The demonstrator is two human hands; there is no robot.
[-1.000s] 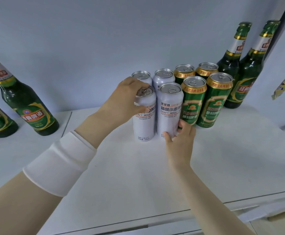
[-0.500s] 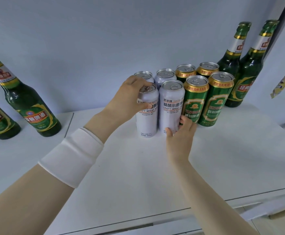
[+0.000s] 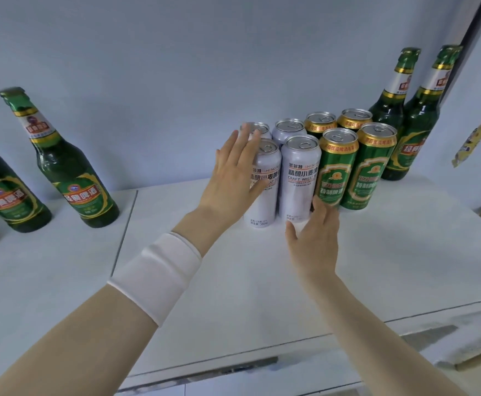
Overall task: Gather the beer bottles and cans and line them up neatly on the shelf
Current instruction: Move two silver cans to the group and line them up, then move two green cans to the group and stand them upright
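Pale blue wall (image 3: 176,67) behind. White shelf (image 3: 233,295) with a seam running front to back, left of centre.

Far left: left pair of green bottles (image 3: 62,161), upright, past the seam and well apart from everything else. My read: not gathered yet, so they're next to fetch.

Left hand (image 3: 233,178), white wristband (image 3: 156,272) on the forearm: fingers straight, grasping nothing, palm flat at the left flank of the front-left white can (image 3: 266,195). Fingertips are blurred, so can't confirm contact. Reads as a side push to square the block.

Can block mid-shelf, two rows of four, packed tight:
- Front row: that white can, a second white can (image 3: 300,178), then two green cans (image 3: 336,172).
- Back row (image 3: 320,122): same order, white on the left, gold-topped green on the right.

Whites sit together, so probably sorted by type.

Right hand (image 3: 313,232): released too, fingers relaxed, tips at the foot of the second white can, thumb spread. Looks like a front stop to hold the front row flush.

Right of the block: right pair of green bottles (image 3: 419,124), upright by the wall, just beside the green cans.

Far right edge: hanging snack packets (image 3: 473,138), not part of the job.
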